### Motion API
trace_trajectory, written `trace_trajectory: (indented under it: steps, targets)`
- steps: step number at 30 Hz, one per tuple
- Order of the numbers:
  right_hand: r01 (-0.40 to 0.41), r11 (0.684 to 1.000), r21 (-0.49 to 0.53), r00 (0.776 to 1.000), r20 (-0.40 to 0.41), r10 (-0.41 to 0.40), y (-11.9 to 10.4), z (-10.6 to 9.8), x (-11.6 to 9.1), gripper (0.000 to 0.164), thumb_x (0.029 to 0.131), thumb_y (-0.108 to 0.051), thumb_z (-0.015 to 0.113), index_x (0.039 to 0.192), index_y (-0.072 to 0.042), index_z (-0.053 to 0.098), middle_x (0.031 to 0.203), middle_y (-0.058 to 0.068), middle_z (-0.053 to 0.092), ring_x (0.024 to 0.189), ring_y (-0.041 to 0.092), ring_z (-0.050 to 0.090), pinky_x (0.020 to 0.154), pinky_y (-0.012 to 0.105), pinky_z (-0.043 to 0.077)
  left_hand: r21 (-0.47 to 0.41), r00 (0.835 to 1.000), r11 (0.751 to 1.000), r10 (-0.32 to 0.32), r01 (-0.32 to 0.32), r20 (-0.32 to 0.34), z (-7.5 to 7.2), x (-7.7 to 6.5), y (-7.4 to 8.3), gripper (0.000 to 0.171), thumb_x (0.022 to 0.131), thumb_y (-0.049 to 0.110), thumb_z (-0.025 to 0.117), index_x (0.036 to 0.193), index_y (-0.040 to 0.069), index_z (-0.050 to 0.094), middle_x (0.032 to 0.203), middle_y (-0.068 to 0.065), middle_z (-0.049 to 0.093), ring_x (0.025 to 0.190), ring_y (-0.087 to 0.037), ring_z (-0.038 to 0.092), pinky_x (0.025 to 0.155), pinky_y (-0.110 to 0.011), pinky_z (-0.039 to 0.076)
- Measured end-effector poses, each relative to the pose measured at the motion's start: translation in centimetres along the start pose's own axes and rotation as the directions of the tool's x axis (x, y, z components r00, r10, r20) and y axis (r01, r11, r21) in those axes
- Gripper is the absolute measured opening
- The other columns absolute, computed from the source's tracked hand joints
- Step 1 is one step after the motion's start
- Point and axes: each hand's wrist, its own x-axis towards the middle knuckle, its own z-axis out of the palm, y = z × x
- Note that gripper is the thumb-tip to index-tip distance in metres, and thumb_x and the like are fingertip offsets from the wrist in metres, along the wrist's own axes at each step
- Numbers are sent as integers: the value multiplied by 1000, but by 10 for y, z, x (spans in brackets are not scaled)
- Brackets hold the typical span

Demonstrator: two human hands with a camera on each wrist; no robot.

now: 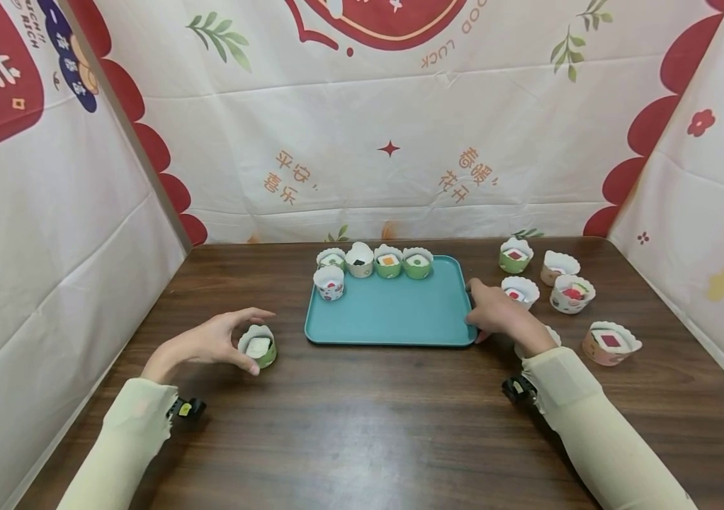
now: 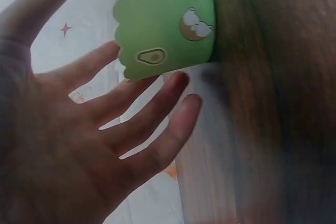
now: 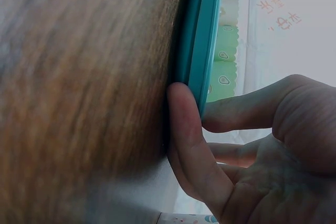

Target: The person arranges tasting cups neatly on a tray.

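Observation:
My left hand is spread around a green paper cake cup with a pale filling, left of the tray. In the left wrist view the cup with avocado prints stands on the table, its scalloped rim near my loosely bent fingers; gaps show beside it. At the right edge of the teal tray, my right hand pinches the rim. The right wrist view has thumb and fingertips against the tray's edge. Several filled paper cups stand along the tray's back left.
Right of the tray, several more paper cups stand on the brown table, including a pink one and a white patterned one. My right forearm partly hides one cup. Printed white cloth hangs behind and at both sides.

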Motion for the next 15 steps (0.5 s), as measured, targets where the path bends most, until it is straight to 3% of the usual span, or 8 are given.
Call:
trace_trajectory:
  steps: [2,6,9,15]
  targets:
    - [-1,1000,-2,1000,-1,1,0,0,0,66,91,-2,56,149,14,29,125,43,54,61,17,71,56,32,63,19,1000,1000,-5,4,26,2,0,0,95,73,28,95,153,11,46,148,-20,54,104,-26,60,81,-33,57]
    - [-3,1000,-8,1000,-1,2,0,1,1,66,91,-3,57,149,14,29,125,43,55,61,17,71,56,32,63,68,1000,998,-2,1,24,4,1,0,92,72,30,95,150,13,50,146,-13,56,128,-28,52,102,-44,50]
    - [3,1000,-11,1000,-4,-3,1,1,1,65,91,-3,57,148,14,30,124,43,55,60,16,71,56,32,63,87,1000,996,4,-5,22,5,3,1,87,73,28,95,147,12,53,144,-13,58,127,-30,53,103,-48,49]
    - [7,1000,-7,1000,-9,-7,1,1,1,65,91,-3,56,148,14,30,124,43,55,59,16,71,56,32,63,118,1000,993,16,-17,11,6,7,-1,66,75,26,92,133,15,63,126,-6,66,108,-21,57,90,-36,50]
